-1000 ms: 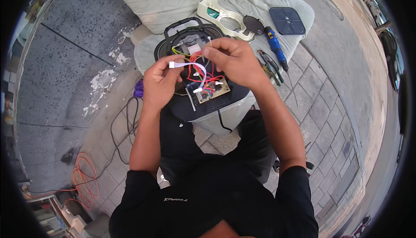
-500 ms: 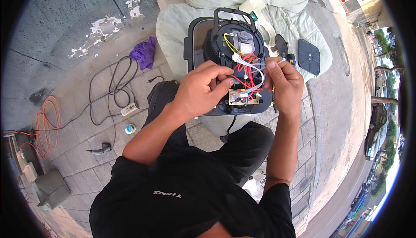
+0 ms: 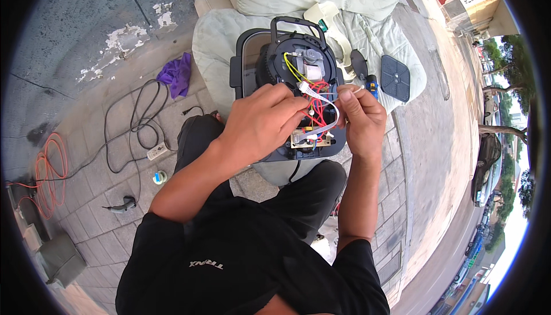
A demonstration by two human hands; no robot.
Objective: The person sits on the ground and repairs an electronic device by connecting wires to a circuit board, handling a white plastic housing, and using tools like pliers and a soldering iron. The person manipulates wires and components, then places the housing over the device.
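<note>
An opened black appliance (image 3: 281,45) rests on a pale quilted pad (image 3: 212,37). It holds a grey motor part (image 3: 311,65), red wires (image 3: 319,115), a white ribbon cable with a plug (image 3: 304,86) and a circuit board (image 3: 310,142). My left hand (image 3: 258,123) is over its left side, fingers pinched at the red wires; the fingertips are partly hidden. My right hand (image 3: 359,117) pinches a thin whitish strand (image 3: 356,89), a wire or tie, at the right side.
A cream housing (image 3: 324,14), black square plate (image 3: 395,78) and blue tool (image 3: 372,84) lie on the pad. On the pavement are a purple cloth (image 3: 180,74), power strip (image 3: 157,151), coiled orange cord (image 3: 49,177) and small round container (image 3: 159,177). Parked cars (image 3: 487,160) line the right.
Since a second ago the view has turned. My left hand has moved down over the wires, and my right hand has shifted right with the whitish strand. The ribbon plug now lies higher.
</note>
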